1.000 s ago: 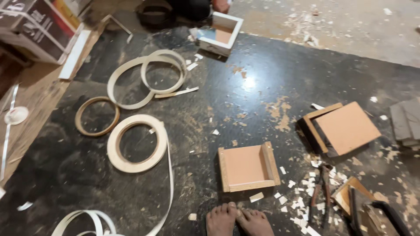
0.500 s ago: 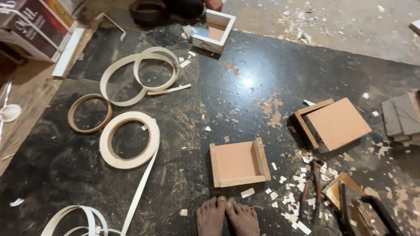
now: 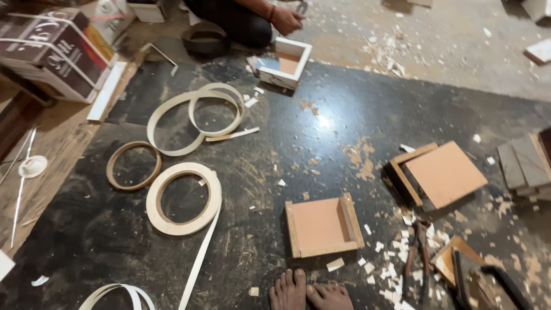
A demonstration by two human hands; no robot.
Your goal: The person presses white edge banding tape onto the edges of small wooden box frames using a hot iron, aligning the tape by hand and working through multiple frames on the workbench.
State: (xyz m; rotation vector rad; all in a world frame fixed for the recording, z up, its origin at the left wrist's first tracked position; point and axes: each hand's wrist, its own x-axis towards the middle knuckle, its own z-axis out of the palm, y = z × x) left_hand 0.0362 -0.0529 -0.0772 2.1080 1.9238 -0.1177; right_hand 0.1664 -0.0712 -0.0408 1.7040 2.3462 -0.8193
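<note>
Neither of my hands shows in the head view. My bare feet [image 3: 310, 293] stand at the bottom edge on a black floor mat [image 3: 321, 132]. Just in front of them lies a small open wooden box [image 3: 321, 227] with a brown inside. A second wooden box [image 3: 439, 175] lies tilted to its right. Between them, pliers [image 3: 414, 258] rest among white chips. At the top, another person's hand [image 3: 285, 20] is beside a white-edged box [image 3: 284, 63].
Rolls of edge-band strip lie on the left: a pale one [image 3: 183, 198], a brown one [image 3: 133, 165] and loose loops [image 3: 195, 115]. A cardboard carton [image 3: 51, 51] sits at top left. Stacked boards [image 3: 525, 166] lie at the right edge. Wood scraps [image 3: 459, 264] sit bottom right.
The view has tilted up a little, so more of the other person at the top shows. Nothing on the floor has moved.
</note>
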